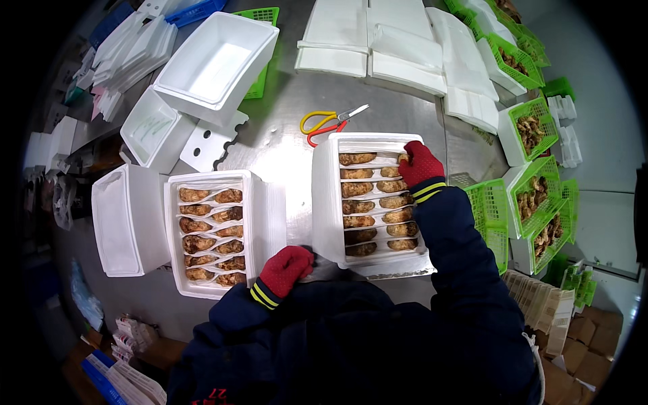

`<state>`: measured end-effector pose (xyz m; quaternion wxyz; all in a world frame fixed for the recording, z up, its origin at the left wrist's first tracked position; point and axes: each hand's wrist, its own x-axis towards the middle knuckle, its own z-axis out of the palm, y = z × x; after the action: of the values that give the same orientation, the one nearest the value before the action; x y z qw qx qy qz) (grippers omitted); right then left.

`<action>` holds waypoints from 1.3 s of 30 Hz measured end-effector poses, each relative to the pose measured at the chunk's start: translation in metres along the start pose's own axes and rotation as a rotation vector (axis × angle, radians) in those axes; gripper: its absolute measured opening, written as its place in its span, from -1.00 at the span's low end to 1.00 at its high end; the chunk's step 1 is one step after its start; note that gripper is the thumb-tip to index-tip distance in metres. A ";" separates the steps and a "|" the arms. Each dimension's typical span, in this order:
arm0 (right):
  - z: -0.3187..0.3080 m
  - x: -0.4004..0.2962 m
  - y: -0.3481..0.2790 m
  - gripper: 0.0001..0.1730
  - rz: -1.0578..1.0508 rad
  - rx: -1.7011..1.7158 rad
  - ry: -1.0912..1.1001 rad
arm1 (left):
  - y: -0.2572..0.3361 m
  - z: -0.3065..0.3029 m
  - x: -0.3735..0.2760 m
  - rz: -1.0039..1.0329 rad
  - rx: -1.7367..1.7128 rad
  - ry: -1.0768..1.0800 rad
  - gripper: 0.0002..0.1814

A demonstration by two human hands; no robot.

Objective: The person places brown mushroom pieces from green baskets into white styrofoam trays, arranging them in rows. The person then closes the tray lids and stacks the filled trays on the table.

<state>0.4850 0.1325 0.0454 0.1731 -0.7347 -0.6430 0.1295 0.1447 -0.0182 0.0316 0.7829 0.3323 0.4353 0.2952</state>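
Observation:
My right hand, in a red knitted glove, reaches into the upper right corner of a white foam box. Its fingers are on a brown, knobbly root-like piece, partly hidden by the glove. Two columns of such pieces lie in this box, with white sheets between the rows. My left hand, gloved in red too, rests loosely curled near the table's front edge, between the two filled boxes; its fingertips are partly hidden. The second foam box, at the left, holds similar pieces in two columns between folded white sheets.
Scissors with yellow and red handles lie beyond the right box. Empty foam boxes stand at the upper left. Stacked white sheets lie at the far side. Green plastic baskets, several with brown pieces, line the right side.

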 end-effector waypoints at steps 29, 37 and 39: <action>0.065 -0.147 -0.186 -0.67 0.035 1.209 -0.777 | 0.036 -0.029 -0.022 -0.002 -0.020 0.094 -0.66; 0.076 -0.150 -0.180 -0.65 0.278 1.196 -0.670 | 0.015 -0.086 -0.038 0.435 0.734 0.383 -0.67; 0.069 -0.150 -0.188 -0.67 0.304 1.195 -0.650 | 0.031 -0.119 -0.038 0.558 0.919 0.549 -0.81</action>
<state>0.2666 0.0115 0.0565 0.3267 -0.5192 -0.3709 0.6972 0.0176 0.0041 0.0265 0.3113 0.6499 0.6008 0.3461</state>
